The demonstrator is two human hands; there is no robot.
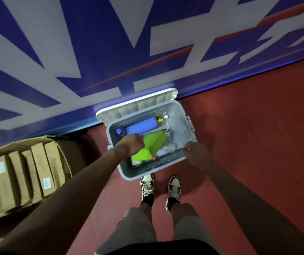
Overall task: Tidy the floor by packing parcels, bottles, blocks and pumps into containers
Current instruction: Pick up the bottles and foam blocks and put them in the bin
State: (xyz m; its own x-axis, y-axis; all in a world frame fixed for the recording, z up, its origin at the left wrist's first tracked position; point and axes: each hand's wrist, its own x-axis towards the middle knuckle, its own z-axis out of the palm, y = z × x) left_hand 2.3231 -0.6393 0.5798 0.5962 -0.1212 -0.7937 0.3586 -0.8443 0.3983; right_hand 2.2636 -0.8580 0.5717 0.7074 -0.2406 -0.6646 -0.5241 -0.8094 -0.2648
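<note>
Head view: left hand [131, 144] is curling over a lime-green wedge-shaped block [156, 142] inside the grey plastic bin [156, 169], grip unclear; right hand [196, 153] is clutching the bin's near-right rim corner. Red floor [248, 135] is stretching away rightward, while a brown cardboard box [37, 162] is crowding the left.

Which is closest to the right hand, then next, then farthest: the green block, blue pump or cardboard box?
1. Green block, in the bin beside the right hand.
2. Blue pump, farther back in the bin.
3. Cardboard box, far left on the floor.
</note>
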